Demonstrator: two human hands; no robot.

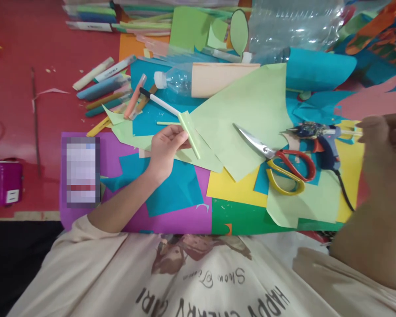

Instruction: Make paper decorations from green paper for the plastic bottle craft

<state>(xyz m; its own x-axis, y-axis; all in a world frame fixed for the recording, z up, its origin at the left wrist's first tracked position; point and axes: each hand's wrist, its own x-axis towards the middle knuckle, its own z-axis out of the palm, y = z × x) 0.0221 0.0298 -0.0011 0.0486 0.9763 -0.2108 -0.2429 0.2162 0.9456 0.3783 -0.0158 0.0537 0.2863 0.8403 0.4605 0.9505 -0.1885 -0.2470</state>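
Observation:
Between the thumb and fingers of my left hand (168, 147) is a narrow light green paper strip (189, 134), folded or rolled lengthwise. A white pen with a black end (163, 105) reaches to the strip's top; I cannot tell whether they touch. A thin green stick (165, 123) shows behind the hand. My right hand (384, 134) is blurred at the right edge, its fingers curled; what they hold, if anything, is hidden. Nearest it lies a glue gun (328, 143) with a pale glue stick (350, 131) at its back. Scissors (277, 160) with red and yellow handles lie between the hands, blades apart.
Light green paper (247, 114) and blue paper scraps (174, 189) overlap on the table. Behind are a plastic bottle (180, 81) partly wrapped in peach paper, a blue-wrapped roll (320, 68) and several markers (102, 86). A phone (82, 171) lies left, and a cord (345, 189) trails from the glue gun.

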